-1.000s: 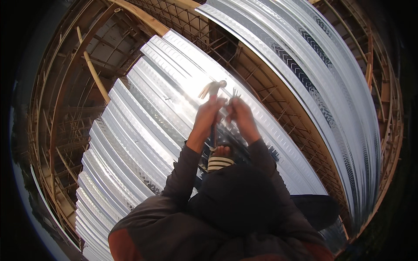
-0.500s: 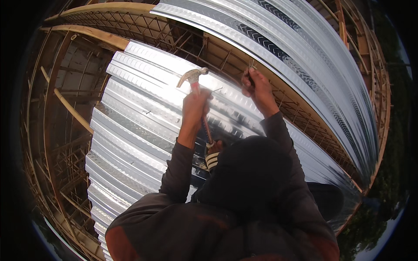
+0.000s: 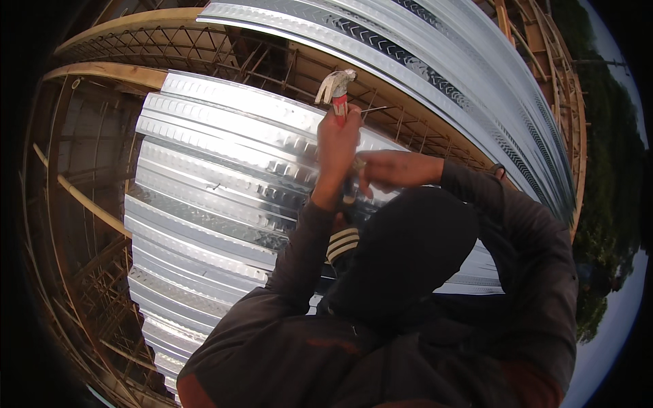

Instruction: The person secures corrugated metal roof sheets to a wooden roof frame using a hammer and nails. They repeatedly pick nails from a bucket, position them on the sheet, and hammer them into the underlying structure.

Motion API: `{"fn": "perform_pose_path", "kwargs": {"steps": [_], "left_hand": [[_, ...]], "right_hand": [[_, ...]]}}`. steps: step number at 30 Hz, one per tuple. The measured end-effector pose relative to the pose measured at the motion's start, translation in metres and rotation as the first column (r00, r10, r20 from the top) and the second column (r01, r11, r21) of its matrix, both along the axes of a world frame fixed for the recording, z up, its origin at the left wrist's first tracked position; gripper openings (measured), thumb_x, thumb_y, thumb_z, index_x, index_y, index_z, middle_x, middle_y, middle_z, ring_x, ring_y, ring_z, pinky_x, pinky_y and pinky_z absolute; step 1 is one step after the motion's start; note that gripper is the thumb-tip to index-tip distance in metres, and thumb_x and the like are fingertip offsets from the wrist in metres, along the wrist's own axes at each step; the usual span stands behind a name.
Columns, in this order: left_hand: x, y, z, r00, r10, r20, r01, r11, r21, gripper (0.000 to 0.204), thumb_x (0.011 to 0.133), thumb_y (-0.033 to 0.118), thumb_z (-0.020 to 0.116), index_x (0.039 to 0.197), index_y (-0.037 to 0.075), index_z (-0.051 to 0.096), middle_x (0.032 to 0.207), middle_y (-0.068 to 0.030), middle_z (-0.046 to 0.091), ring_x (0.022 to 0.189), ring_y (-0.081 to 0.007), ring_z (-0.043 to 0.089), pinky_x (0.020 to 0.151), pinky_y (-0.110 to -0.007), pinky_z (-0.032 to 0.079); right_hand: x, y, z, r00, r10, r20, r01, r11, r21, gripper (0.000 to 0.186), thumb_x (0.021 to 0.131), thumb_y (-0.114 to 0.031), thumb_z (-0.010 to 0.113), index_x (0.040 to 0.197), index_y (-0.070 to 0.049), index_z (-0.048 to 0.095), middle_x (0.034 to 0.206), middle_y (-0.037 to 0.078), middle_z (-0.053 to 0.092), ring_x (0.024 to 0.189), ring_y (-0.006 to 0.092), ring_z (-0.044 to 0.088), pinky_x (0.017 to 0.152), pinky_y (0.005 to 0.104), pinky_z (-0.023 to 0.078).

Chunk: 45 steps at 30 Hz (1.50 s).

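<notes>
My left hand (image 3: 338,143) is wrapped round the handle of a claw hammer (image 3: 335,87), gripping it close under the pale, worn head. A thin nail-like metal piece (image 3: 374,109) sticks out from the same hand toward the right. Just below that grip, my right hand (image 3: 394,170) reaches across from the right, beside my left wrist. Its fingers are bent and slightly blurred, with something small and pale at their tips that I cannot make out. Both hands are above a shiny ribbed metal sheet (image 3: 204,146). A shoe with pale stripes (image 3: 342,243) rests below them.
Past the near sheet runs a gap showing tied steel bars (image 3: 401,115). Beyond it lies another ribbed metal sheet (image 3: 422,54). Wooden beams (image 3: 112,71) and poles (image 3: 92,202) frame a deep opening at left. A small loose piece (image 3: 216,187) lies on the near sheet.
My left hand has moved up and to the right with the hammer. My right hand, earlier raised over the gap pinching thin pieces, has come down and left beside my left wrist.
</notes>
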State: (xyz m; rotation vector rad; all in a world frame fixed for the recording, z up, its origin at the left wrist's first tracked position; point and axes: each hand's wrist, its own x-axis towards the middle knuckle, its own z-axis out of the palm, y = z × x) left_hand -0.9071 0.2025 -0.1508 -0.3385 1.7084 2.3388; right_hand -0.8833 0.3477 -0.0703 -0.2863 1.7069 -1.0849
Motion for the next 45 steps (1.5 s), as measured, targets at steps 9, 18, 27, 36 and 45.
{"fn": "perform_pose_path", "kwargs": {"steps": [9,18,27,36,45], "left_hand": [[0.003,-0.028,-0.005,0.993,0.090,0.081,-0.086,0.995,-0.052,0.021,0.094,0.021,0.061,0.089,0.002,0.066,0.069,-0.0052,0.067,0.056,-0.0125,0.058,0.055,-0.031,0.046],[-0.024,-0.075,-0.006,1.000,0.019,0.024,-0.009,0.923,-0.386,0.034,0.087,0.032,0.062,0.077,0.000,0.069,0.060,-0.0072,0.060,0.053,-0.0179,0.056,0.055,-0.034,0.043],[-0.041,-0.084,-0.004,0.978,-0.185,0.093,0.201,0.739,-0.643,0.036,0.085,0.033,0.064,0.075,-0.002,0.069,0.067,-0.0162,0.067,0.067,-0.0313,0.068,0.067,-0.042,0.051],[-0.066,-0.069,0.001,0.976,0.046,0.213,0.112,0.732,-0.672,0.034,0.087,0.029,0.061,0.080,-0.004,0.066,0.067,-0.0158,0.066,0.061,-0.0295,0.066,0.061,-0.042,0.050],[-0.079,-0.083,0.050,0.874,0.045,0.484,0.085,0.967,-0.242,0.029,0.101,0.026,0.054,0.115,0.000,0.055,0.067,-0.0023,0.054,0.050,-0.0087,0.050,0.043,-0.027,0.041]], "right_hand": [[-0.042,-0.025,0.005,0.961,0.204,0.188,-0.236,0.957,0.169,0.035,0.108,-0.036,0.041,0.124,-0.006,0.050,0.081,0.000,0.057,0.066,0.0117,0.056,0.059,0.0258,0.045],[-0.095,0.019,0.028,0.844,-0.264,0.467,0.201,0.963,0.181,0.031,0.103,-0.024,0.050,0.127,-0.004,0.048,0.083,0.000,0.052,0.061,0.0064,0.045,0.053,0.0236,0.039],[-0.108,-0.024,-0.085,0.821,0.085,-0.565,-0.118,0.993,-0.021,0.029,0.092,-0.028,0.071,0.104,-0.002,0.066,0.070,0.008,0.058,0.062,0.0194,0.053,0.059,0.0326,0.045],[-0.161,-0.034,-0.124,0.686,-0.228,-0.691,0.059,0.964,-0.260,0.015,0.086,-0.013,0.076,0.096,-0.002,0.075,0.090,0.011,0.070,0.084,0.0192,0.068,0.077,0.0330,0.051],[-0.377,-0.010,-0.260,0.436,-0.534,-0.725,0.384,0.838,-0.387,0.030,0.087,-0.033,0.071,0.096,-0.005,0.079,0.094,0.017,0.075,0.087,0.0309,0.071,0.083,0.0370,0.052]]}}
